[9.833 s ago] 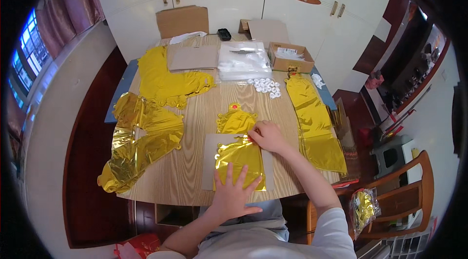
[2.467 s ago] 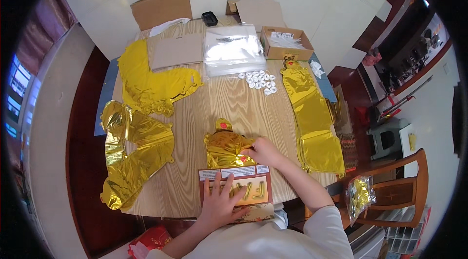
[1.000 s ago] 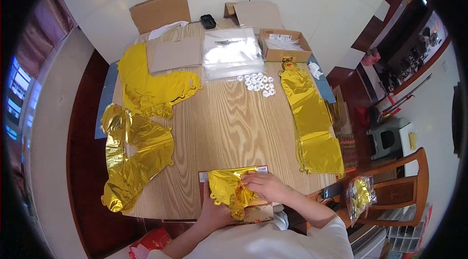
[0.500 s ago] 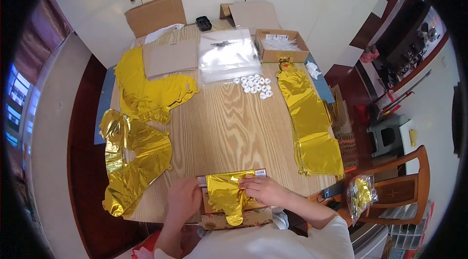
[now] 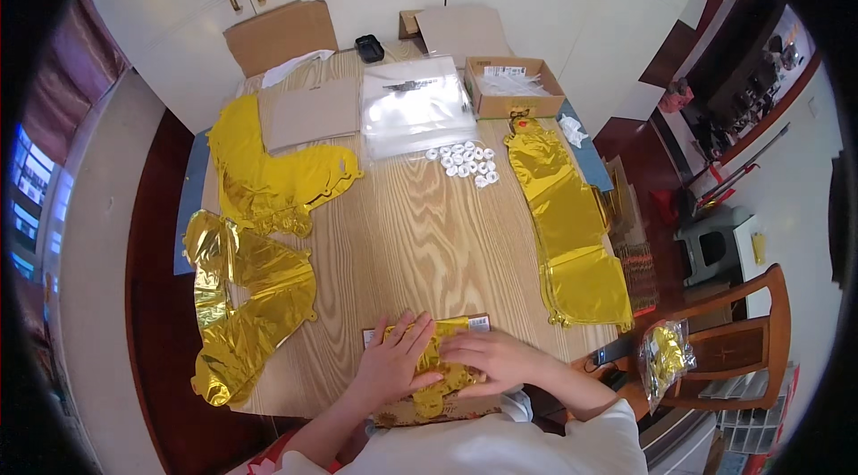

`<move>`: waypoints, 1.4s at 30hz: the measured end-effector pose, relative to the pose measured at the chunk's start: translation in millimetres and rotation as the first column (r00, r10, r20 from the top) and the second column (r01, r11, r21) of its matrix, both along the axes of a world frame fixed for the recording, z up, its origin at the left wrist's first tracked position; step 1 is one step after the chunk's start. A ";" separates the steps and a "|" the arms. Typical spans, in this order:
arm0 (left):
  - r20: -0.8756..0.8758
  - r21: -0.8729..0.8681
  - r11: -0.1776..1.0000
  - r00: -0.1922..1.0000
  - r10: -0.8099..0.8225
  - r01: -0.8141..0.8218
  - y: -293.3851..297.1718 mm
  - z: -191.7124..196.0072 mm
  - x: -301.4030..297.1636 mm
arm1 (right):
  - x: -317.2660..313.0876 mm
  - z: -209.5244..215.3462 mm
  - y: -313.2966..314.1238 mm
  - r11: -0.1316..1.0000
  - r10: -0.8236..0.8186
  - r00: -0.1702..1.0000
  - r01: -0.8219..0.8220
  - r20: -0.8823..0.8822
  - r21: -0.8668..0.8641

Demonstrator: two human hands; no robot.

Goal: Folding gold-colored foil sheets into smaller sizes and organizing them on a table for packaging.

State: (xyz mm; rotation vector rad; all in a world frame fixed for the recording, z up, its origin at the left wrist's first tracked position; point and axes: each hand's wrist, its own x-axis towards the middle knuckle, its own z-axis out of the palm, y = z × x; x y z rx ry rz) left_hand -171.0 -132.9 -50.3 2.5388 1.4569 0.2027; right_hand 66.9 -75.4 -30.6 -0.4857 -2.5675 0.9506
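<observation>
A folded gold foil balloon point(image 5: 431, 399) lies on a small cardboard-like board point(image 5: 478, 323) at the table's near edge. Spread flat across the foil is my left hand point(image 5: 400, 359), open, its fingers pointing away from me. My right hand point(image 5: 487, 359) rests on the right part of the same foil, fingers stretched leftward and thumb apart, also open. Much of the foil is hidden beneath both hands. Two larger flat gold foil balloons, one behind point(image 5: 268, 171) and one nearer point(image 5: 255, 296), lie on the left. Another long stack of gold foil point(image 5: 572, 234) lies on the right.
Toward the back are clear plastic bags point(image 5: 416, 109), a grey-brown cardboard sheet point(image 5: 308, 113) and an open box point(image 5: 518, 86) of white strips. Several white ribbon rolls point(image 5: 465, 160) sit in front of it. A wooden chair point(image 5: 733, 350) bearing a bagged gold item point(image 5: 666, 352) stands at right.
My left hand has come from beside the board onto the foil and spread flat. The right hand has shifted slightly right and nearer, from pinching the foil to resting on it.
</observation>
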 end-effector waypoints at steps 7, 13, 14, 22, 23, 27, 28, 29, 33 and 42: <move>-0.036 -0.005 1.000 0.999 0.001 -0.001 -0.8 0.9 1.0 | -21.9 -22.4 -0.8 0.881 -0.309 0.927 0.194 0.214 0.432; 0.026 -0.025 1.000 1.000 0.001 -0.001 -0.6 1.6 -1.0 | -22.7 -25.6 -11.1 0.847 -0.361 0.892 0.193 0.270 0.496; 0.027 -0.029 1.000 1.000 0.005 -0.005 -1.4 0.7 -1.2 | -21.6 -26.0 -11.5 0.848 -0.361 0.893 0.195 0.269 0.493; -0.014 -0.042 0.998 0.999 0.047 -0.048 -10.2 2.0 -5.6 | -15.2 -24.1 -10.9 0.867 -0.352 0.880 0.178 0.318 0.466; -0.044 -0.051 0.997 0.998 0.054 -0.056 -11.9 1.7 -6.5 | -14.1 -24.6 -11.0 0.868 -0.353 0.878 0.178 0.324 0.464; -0.113 -0.087 0.990 0.989 0.099 -0.109 -22.4 -0.6 -14.3 | -12.4 -24.2 -10.4 0.865 -0.360 0.874 0.182 0.326 0.467; -0.116 -0.099 0.987 0.987 0.114 -0.125 -24.0 -0.5 -16.8 | -11.8 -22.9 -10.4 0.863 -0.363 0.872 0.182 0.329 0.471; -0.127 -0.099 0.986 0.985 0.120 -0.133 -24.8 1.6 -18.9 | -11.0 -21.6 -10.7 0.862 -0.366 0.869 0.182 0.333 0.474; -0.149 -0.082 0.983 0.977 0.154 -0.167 -29.4 3.4 -26.4 | -5.7 -22.5 -13.7 0.845 -0.415 0.840 0.213 0.349 0.490; -0.103 -0.051 0.998 0.994 0.040 -0.045 6.4 5.7 -38.7 | -1.1 -27.4 -15.2 0.860 -0.412 0.856 0.251 0.312 0.445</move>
